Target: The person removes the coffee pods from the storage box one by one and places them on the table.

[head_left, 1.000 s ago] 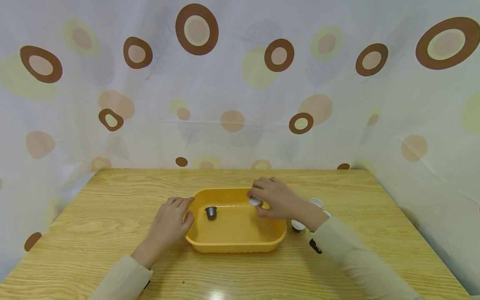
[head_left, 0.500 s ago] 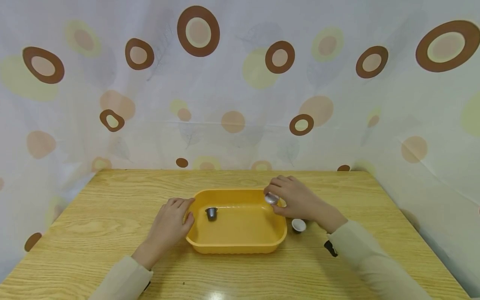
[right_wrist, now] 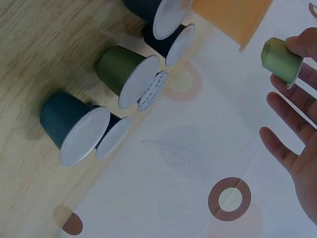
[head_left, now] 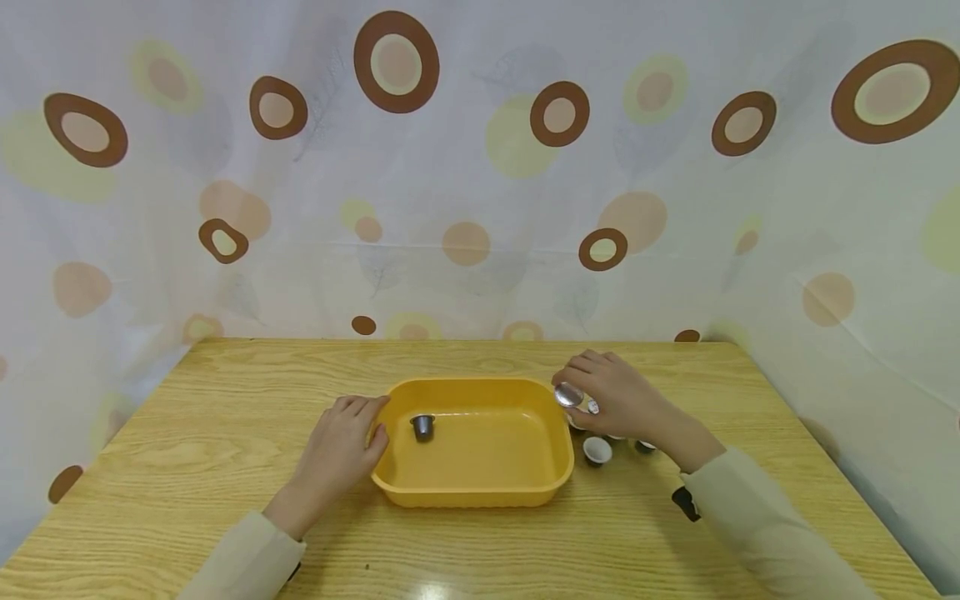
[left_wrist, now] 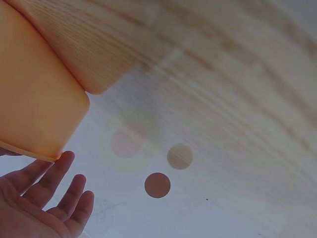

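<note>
My left hand [head_left: 339,443] touches the left rim of a yellow tray [head_left: 476,497], its fingers fairly straight. In the left wrist view, fingertips meet the tray's rim. A single dark coffee capsule [head_left: 423,429] lies inside the tray at the left. With thumb and finger, my right hand [head_left: 618,400] pinches a light green coffee capsule [right_wrist: 281,60] just past the tray's right end. Its silvery lid faces the head camera. Below and beside this hand, several capsules stand on the table, among them a white-topped one [head_left: 597,451].
The right wrist view shows a dark teal capsule [right_wrist: 74,126], an olive green capsule [right_wrist: 119,74] and several dark ones grouped on the wooden table [head_left: 225,467]. A patterned cloth [head_left: 465,167] hangs behind the table and at both sides.
My right hand has moved right, carrying the green capsule from over the tray to beyond its right rim. More capsules on the table now show. The left hand stays in place.
</note>
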`<state>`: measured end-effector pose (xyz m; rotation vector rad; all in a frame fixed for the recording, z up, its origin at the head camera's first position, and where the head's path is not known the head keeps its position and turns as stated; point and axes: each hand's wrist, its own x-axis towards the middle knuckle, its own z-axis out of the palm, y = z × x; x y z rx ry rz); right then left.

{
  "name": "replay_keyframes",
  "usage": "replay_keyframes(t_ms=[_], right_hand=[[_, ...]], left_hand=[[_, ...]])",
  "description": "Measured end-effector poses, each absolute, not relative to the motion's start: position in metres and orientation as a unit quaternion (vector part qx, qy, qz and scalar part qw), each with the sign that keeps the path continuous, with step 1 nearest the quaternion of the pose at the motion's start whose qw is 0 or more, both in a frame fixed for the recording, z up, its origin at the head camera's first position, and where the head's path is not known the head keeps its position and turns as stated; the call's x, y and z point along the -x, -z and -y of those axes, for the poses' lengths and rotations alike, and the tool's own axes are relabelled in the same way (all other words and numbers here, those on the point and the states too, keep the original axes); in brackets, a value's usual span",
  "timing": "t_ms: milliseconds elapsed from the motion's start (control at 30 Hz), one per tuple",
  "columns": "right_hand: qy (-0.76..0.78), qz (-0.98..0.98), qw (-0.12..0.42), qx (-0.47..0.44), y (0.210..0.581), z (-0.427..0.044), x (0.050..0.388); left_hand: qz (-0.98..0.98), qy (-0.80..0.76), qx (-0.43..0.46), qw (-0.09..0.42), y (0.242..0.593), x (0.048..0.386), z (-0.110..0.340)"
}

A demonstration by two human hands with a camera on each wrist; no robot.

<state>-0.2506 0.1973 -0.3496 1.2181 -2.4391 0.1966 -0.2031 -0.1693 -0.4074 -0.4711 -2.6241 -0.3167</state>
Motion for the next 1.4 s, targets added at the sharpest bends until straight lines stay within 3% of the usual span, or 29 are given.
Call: replay_keyframes(t_ms=[633,1400], right_hand=[[-0.052,0.898,0.184,-0.397,0.371,-0.231,0.234],[-0.025,0.889,0.216,-0.403,0.388,-0.261,0.217]], left_hand=[[0.953,0.118,0.169,0.224,0.408,0.202,0.17],[0.953,0.125,0.167,0.222,0.407,0.203,0.169]])
